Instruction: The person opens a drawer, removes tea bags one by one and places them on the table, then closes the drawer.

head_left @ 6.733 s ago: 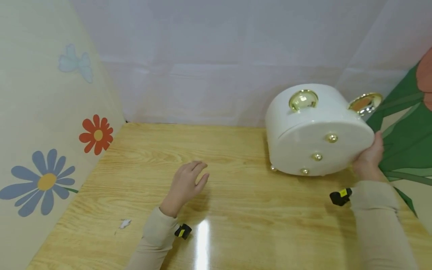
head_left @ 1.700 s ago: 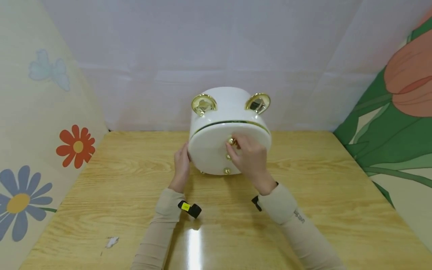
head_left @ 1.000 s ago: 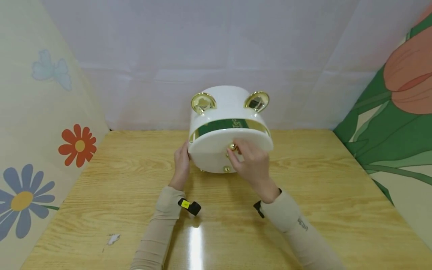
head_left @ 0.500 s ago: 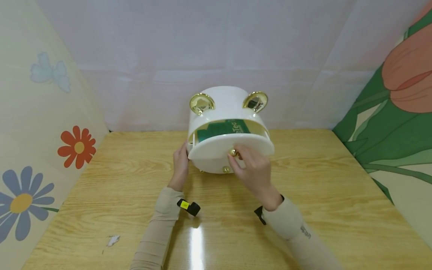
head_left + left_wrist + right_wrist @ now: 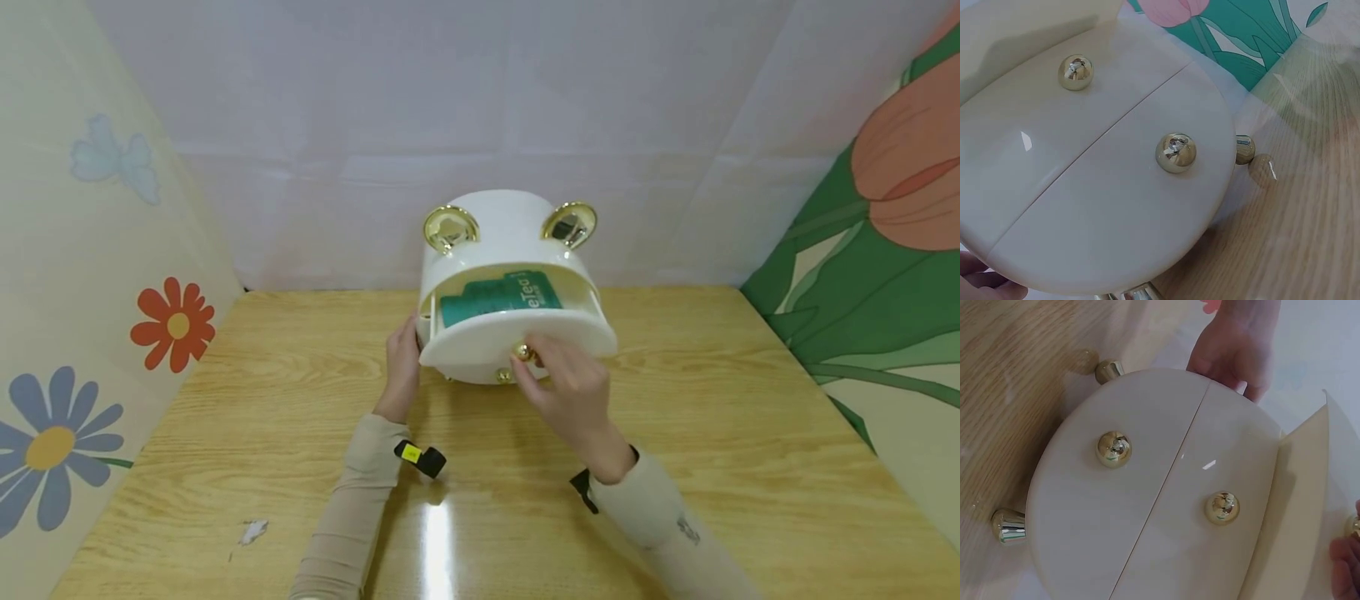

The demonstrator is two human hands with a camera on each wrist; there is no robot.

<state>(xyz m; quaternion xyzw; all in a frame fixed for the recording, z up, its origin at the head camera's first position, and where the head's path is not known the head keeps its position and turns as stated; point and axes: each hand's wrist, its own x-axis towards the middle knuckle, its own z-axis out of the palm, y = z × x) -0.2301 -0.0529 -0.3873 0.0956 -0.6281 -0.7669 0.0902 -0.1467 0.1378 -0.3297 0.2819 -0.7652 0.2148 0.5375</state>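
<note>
A white round-fronted drawer box (image 5: 502, 225) with gold ears stands on the table, its top drawer (image 5: 480, 342) pulled partway out. Inside that drawer lie green packets (image 5: 498, 298) lettered "eTea". My right hand (image 5: 573, 387) pinches the drawer's gold knob (image 5: 522, 352) between thumb and fingers. Against the box's left side, my left hand (image 5: 402, 367) holds it; the right wrist view shows that hand's fingers bent at the edge. Two lower drawers, each with a gold knob (image 5: 1222, 507), are closed in the wrist views.
The wooden table (image 5: 300, 400) carries the box near its back. A pale cloth wall (image 5: 360, 150) rises behind. Printed flower panels border the left and right sides. A small whitish mark (image 5: 253, 532) shows on the table at lower left.
The box has come from the right to the middle, with both hands now on it. Over the last second or so, my right hand has drawn the top drawer toward me, uncovering the green packets.
</note>
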